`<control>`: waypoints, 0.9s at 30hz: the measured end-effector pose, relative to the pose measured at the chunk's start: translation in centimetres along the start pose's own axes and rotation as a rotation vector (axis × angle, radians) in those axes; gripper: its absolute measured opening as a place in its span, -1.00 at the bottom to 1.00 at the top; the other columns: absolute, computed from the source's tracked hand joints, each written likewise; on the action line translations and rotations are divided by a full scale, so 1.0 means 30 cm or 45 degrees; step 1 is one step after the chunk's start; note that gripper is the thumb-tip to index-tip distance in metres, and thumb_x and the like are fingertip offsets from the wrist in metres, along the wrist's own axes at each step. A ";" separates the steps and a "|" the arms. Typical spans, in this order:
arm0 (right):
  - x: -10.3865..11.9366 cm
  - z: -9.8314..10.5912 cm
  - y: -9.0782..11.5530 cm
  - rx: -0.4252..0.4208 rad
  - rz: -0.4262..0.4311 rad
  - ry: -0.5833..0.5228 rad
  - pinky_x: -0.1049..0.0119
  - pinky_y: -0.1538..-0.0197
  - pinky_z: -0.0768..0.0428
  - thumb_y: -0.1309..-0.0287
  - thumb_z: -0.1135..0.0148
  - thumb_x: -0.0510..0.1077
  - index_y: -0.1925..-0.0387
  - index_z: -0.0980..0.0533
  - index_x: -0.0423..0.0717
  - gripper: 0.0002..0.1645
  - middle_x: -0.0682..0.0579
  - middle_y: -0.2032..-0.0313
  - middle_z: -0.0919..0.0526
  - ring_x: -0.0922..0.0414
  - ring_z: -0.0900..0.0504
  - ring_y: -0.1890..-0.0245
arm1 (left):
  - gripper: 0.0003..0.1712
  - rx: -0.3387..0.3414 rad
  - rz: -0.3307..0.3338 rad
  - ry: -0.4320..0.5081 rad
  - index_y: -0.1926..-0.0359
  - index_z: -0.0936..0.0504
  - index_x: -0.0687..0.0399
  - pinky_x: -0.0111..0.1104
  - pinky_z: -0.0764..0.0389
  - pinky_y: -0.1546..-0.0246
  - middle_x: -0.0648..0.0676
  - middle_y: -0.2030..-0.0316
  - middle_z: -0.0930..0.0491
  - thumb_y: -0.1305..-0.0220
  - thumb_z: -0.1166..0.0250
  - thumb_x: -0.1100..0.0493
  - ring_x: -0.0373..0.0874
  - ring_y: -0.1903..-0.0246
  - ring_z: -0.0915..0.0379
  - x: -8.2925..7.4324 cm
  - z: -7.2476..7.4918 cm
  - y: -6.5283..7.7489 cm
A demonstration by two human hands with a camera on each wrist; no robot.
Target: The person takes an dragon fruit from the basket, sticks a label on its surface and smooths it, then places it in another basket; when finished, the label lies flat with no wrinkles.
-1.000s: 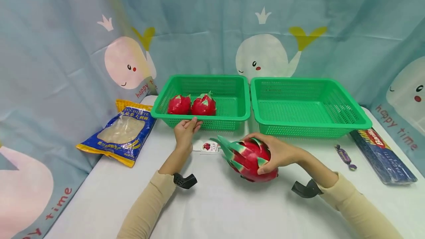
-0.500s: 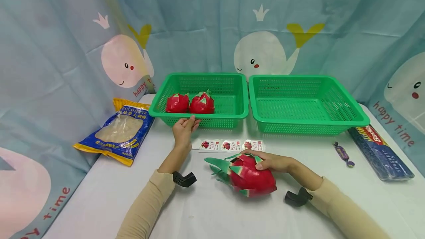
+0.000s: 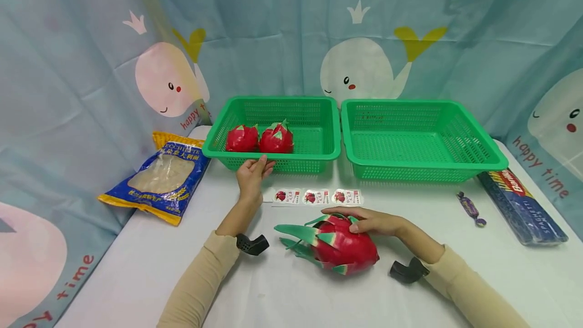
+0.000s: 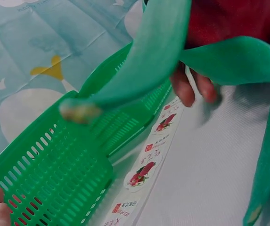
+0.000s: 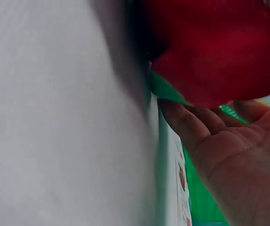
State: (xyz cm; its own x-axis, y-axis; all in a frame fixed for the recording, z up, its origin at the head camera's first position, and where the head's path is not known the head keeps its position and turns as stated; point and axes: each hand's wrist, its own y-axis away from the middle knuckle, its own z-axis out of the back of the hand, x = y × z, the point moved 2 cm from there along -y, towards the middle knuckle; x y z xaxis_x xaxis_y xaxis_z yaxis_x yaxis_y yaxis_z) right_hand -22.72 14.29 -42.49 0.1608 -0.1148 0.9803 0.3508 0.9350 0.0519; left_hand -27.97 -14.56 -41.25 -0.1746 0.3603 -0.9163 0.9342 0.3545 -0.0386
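My left hand (image 3: 251,178) holds the front rim of the left green basket (image 3: 314,157), thumb at the rim and fingers against the wall. Two small dragon fruits, one on the left (image 3: 242,138) and one on the right (image 3: 276,138), sit inside it. With thumb and fingers bent over its far side, my right hand (image 3: 371,220) grips a large red dragon fruit (image 3: 350,249) low over the table, its green leaf tips pointing left. In the right wrist view, fingers (image 5: 196,125) touch the fruit's skin. Behind it lies a strip of dragon fruit labels (image 3: 316,197).
A second green basket (image 3: 428,170) stands at the right. Beside it lie a purple wrapped candy (image 3: 471,209) and a blue spaghetti pack (image 3: 524,209). A blue and yellow pasta bag (image 3: 161,176) leans at the left. A whale-print curtain (image 3: 273,29) hangs behind.
My right hand has brought the large dragon fruit down and nearer to me, uncovering more of the label strip. My left hand has stayed at the basket rim.
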 end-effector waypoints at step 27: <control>-0.012 0.136 -0.081 -0.922 -0.192 1.086 0.18 0.28 -0.59 0.12 -0.30 -0.39 0.34 -0.61 -0.36 -0.81 -0.14 0.40 -0.60 -0.03 -0.58 0.31 | -0.68 0.920 -0.564 -1.414 0.09 -0.63 0.25 -0.21 -0.60 0.18 0.16 0.13 -0.65 -0.08 -0.34 0.26 -0.02 0.20 -0.57 0.081 -0.023 0.037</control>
State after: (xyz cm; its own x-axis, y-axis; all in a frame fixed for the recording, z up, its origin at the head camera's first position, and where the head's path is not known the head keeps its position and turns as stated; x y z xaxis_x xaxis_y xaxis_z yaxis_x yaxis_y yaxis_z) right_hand -27.39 13.42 -42.21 0.5517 -0.6613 0.5082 0.8277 0.5091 -0.2362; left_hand -27.58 -12.69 -43.24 -0.4773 -0.6477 -0.5939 0.8778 -0.3831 -0.2877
